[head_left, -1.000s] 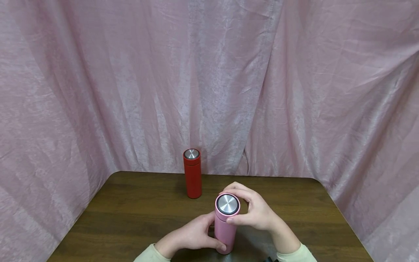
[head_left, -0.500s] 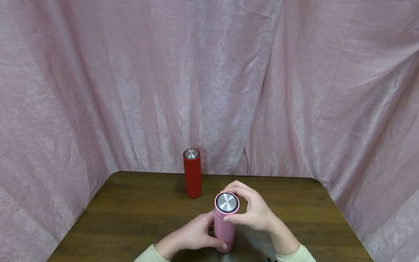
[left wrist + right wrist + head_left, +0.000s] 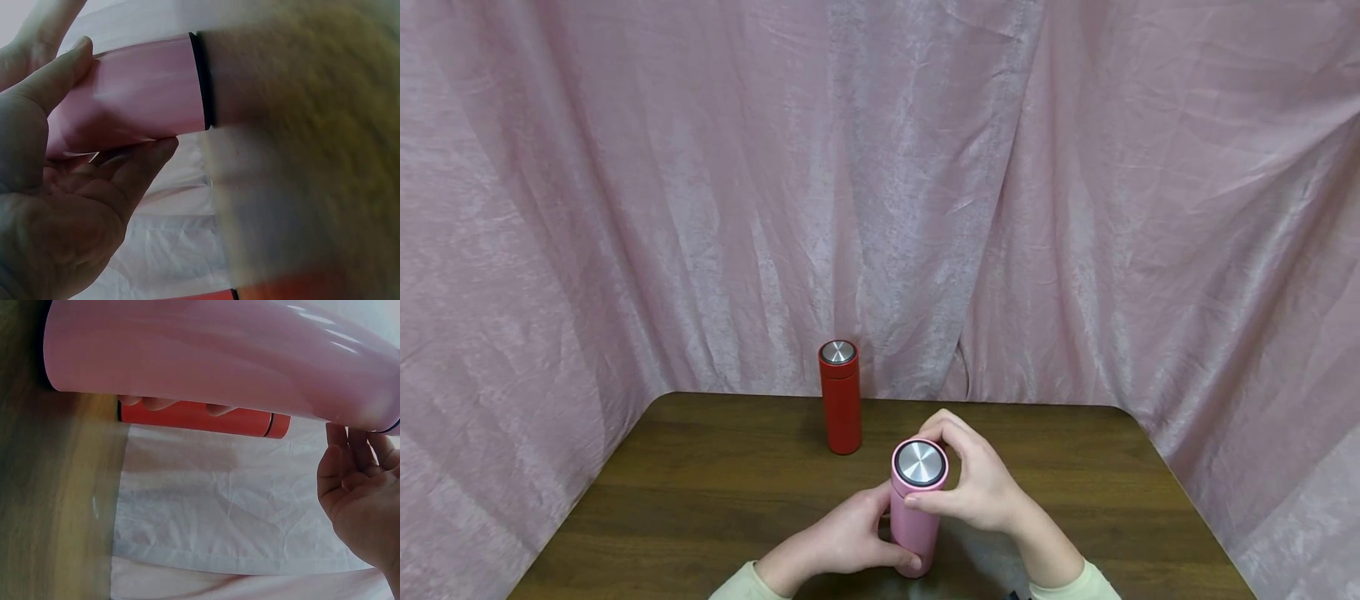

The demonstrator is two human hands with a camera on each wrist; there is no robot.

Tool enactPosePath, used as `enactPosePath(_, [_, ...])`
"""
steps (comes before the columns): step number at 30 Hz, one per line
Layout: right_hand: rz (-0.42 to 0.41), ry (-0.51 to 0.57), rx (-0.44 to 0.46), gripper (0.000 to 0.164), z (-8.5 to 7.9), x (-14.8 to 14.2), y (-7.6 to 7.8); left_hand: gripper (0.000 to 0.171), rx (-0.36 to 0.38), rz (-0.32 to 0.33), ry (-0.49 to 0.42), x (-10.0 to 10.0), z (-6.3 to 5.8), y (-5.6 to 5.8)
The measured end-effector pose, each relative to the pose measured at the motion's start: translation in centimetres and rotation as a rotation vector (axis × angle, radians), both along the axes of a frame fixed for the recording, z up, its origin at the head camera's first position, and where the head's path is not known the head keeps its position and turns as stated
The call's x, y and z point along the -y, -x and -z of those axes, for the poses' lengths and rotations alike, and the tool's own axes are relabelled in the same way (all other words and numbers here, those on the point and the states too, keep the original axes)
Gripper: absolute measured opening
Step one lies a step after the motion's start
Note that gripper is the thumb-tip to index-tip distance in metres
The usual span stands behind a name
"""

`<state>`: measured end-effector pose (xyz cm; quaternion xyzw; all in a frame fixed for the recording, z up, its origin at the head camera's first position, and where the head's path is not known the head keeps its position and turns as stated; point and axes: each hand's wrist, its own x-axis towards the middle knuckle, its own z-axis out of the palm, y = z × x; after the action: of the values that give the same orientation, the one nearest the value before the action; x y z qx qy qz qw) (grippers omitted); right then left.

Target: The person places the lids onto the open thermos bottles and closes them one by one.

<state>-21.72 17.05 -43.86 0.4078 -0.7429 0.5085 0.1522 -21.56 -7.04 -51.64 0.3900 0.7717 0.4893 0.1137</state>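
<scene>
A pink thermos (image 3: 917, 533) stands upright near the front of the table, its lid (image 3: 921, 463) topped by a brushed steel disc. My left hand (image 3: 850, 533) grips the lower body, thumb across the near side. From the right, my right hand (image 3: 985, 492) holds the lid, thumb in front and fingers curved behind. In the left wrist view the pink body (image 3: 144, 87) lies between thumb and fingers of the left hand (image 3: 69, 231). The right wrist view shows the right hand (image 3: 365, 494) at the lid end, with left fingertips (image 3: 156, 403) peeking past the body.
A red thermos (image 3: 842, 408) with a steel-topped lid stands upright farther back, left of the pink one. The dark wooden table (image 3: 715, 500) ends at a pink curtain (image 3: 775, 208) behind it. A small black object (image 3: 1013, 595) shows at the bottom edge.
My right thumb has slid left across the front of the lid, and the right hand has turned with it. The left hand keeps its grip on the body; the red thermos stays put.
</scene>
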Motion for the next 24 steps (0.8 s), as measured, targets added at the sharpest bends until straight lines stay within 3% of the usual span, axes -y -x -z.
enactPosePath(8, [0.061, -0.031, 0.022, 0.054, 0.0, 0.2, -0.4, 0.078, -0.010, -0.015, 0.009, -0.1, 0.0, -0.1])
enactPosePath(13, [0.056, -0.048, 0.050, 0.056, 0.0, 0.1, -0.5, 0.077, -0.011, -0.010, 0.007, 0.0, 0.1, 0.0])
enactPosePath(19, [-0.026, -0.071, 0.071, 0.065, -0.1, -0.4, -0.2, 0.075, 0.016, 0.000, 0.003, 0.0, 0.2, 0.1])
enactPosePath(24, [-0.168, -0.068, 0.066, 0.080, 0.2, -0.9, 0.3, 0.074, 0.047, 0.003, 0.005, 0.1, 0.3, 0.1])
